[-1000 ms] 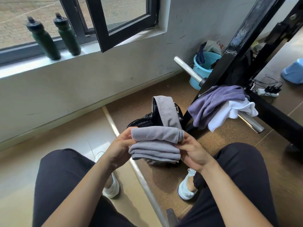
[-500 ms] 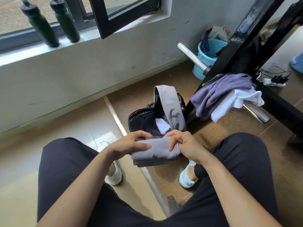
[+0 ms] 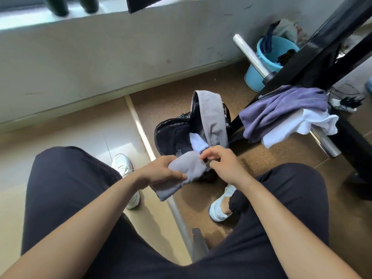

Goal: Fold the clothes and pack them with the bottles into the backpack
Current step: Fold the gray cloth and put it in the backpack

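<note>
left hand (image 3: 161, 174) fingers wrap the folded grey garment (image 3: 187, 168); right hand (image 3: 221, 164) fingers curl at its 2 o'clock corner, grip unclear; bottles (image 3: 58, 7) cropped.

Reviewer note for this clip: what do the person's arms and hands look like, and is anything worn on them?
Nothing is worn on them. The left forearm and right forearm are bare all the way to the frame edge, with no sleeve showing. The left hand and right hand have no gloves, and no ring, watch or wristband is visible.
</note>
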Demonstrator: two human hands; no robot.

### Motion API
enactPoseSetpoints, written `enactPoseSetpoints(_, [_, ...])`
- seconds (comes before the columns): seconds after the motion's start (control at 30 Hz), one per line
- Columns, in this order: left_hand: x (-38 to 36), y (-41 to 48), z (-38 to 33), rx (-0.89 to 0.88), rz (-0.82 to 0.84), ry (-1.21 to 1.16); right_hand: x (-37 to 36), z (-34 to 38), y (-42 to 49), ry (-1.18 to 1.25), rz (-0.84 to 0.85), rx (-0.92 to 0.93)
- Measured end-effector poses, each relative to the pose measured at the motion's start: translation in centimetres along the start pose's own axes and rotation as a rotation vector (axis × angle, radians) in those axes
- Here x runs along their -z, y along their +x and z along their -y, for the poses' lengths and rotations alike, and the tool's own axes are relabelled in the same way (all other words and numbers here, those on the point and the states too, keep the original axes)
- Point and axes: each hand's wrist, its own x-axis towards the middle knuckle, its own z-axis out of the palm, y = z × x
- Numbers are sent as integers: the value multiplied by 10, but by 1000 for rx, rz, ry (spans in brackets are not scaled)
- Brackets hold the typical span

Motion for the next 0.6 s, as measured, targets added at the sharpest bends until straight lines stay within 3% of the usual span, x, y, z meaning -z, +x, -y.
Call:
enactPoseSetpoints(0.1, [-1, 11, 5, 23, -166, -31, 7, -8, 29, -293, 27, -2])
enactPoseSetpoints(0.23, [4, 32, 9, 11, -187, -72, 10, -31, 80, -687, 159, -69])
enactPoseSetpoints(0.37, [10, 62, 15, -70, -242, -28, 16, -45, 126, -786, 191, -187])
enactPoseSetpoints(0.5, [11, 116, 9, -4, -343, -16, 16, -62, 146, -1016, 223, -248])
enactPoseSetpoints(0.6, [3, 165, 0, 57, -318, -2, 23, -68, 154, -1113, 157, -313])
